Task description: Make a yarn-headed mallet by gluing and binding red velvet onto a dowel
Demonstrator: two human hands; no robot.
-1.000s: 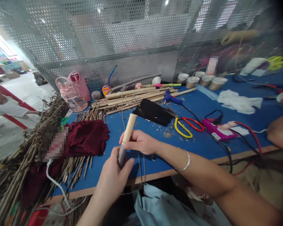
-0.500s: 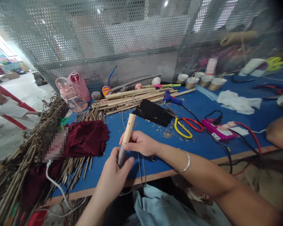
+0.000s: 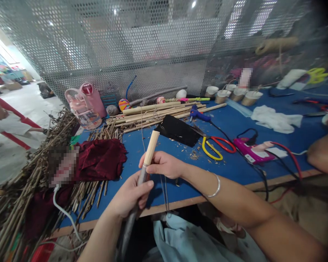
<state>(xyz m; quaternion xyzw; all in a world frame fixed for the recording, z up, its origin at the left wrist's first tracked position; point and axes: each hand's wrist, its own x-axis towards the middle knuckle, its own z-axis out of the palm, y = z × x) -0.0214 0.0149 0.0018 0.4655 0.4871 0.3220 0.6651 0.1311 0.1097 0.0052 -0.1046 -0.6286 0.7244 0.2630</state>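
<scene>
In the head view, the stick (image 3: 143, 175) lies within the fingers of both hands, above the near edge of the table (image 3: 133, 147). The long axis slants: from low on the near-left side, by the person's body, it climbs away and slightly rightward. Its pale end (image 3: 152, 146) stands free just beyond the right fingers, while the gray length (image 3: 129, 229) runs down from the left fingers toward the lap.

The right hand (image 3: 165, 165) is nearer the pale tip. It comes in from the right, across the axis, its thumb and fingers pinching the stick about where pale meets gray. The left hand (image 3: 132, 193) sits just below, nearer the body, its fingers wrapped around the gray part and its thumb along the upper side. Thin gray strands (image 3: 164, 193) hang below the right fingers toward the lap; whether they join the stick is hidden.

Farther out beyond the fingertips lie a black cloth (image 3: 179, 131) and pale sticks (image 3: 158, 115). The scissors (image 3: 217, 145) rest well to the right of the fingers, a dark red cloth (image 3: 101, 158) to their left.
</scene>
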